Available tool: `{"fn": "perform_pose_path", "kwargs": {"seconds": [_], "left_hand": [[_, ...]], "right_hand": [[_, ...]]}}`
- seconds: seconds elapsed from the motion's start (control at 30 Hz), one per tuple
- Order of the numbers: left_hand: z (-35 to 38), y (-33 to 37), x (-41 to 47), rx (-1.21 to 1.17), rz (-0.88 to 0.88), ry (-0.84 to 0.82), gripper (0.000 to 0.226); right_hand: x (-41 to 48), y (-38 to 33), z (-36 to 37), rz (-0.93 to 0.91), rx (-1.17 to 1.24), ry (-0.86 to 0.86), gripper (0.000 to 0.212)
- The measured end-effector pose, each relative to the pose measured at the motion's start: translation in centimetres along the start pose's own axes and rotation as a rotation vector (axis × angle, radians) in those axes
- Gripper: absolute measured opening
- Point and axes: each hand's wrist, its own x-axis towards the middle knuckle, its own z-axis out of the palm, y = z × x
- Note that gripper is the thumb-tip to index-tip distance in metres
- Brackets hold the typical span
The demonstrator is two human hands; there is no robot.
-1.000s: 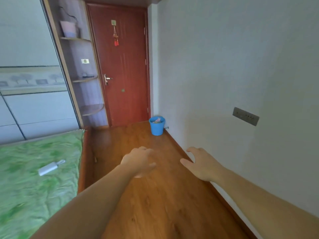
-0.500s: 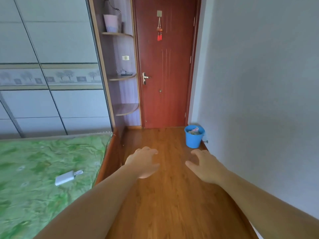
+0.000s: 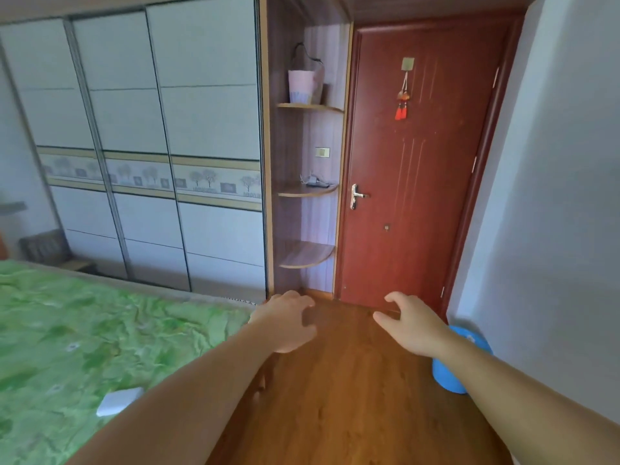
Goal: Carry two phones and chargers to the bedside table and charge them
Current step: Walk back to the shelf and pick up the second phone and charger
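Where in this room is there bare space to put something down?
The lowest corner shelf beside the red door is bare. The green bedspread is free except one white block. The wood floor up to the blue bin is open. Crowded: top shelf holds a pink bag, middle shelf small dark items.

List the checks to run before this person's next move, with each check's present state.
1. Left hand free: ok, holds nothing.
2. Right hand free: ok, holds nothing.
3. White block on bed is a charger: cannot tell.
4. Dark item on middle shelf is a phone: cannot tell.
5. Floor towards shelf unobstructed: ok; blue bucket stands beside the wall.
6. Two phones in view: not ok.
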Motion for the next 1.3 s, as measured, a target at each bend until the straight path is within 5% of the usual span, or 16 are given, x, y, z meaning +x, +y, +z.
{"fn": "perform_pose_path", "kwargs": {"seconds": [0.77, 1.3], "left_hand": [[3.8, -10.5, 55.9, -0.039, -0.059, 0.053, 0.054], [1.3, -13.6, 91.6, 0.087, -0.262, 0.032, 0.054]], "right_hand": [[56.9, 7.4, 2.2, -0.097, -0.059, 0.005, 0.059], [98.0, 12.9, -1.2, -0.365, 0.021, -0.092, 0.059]]}}
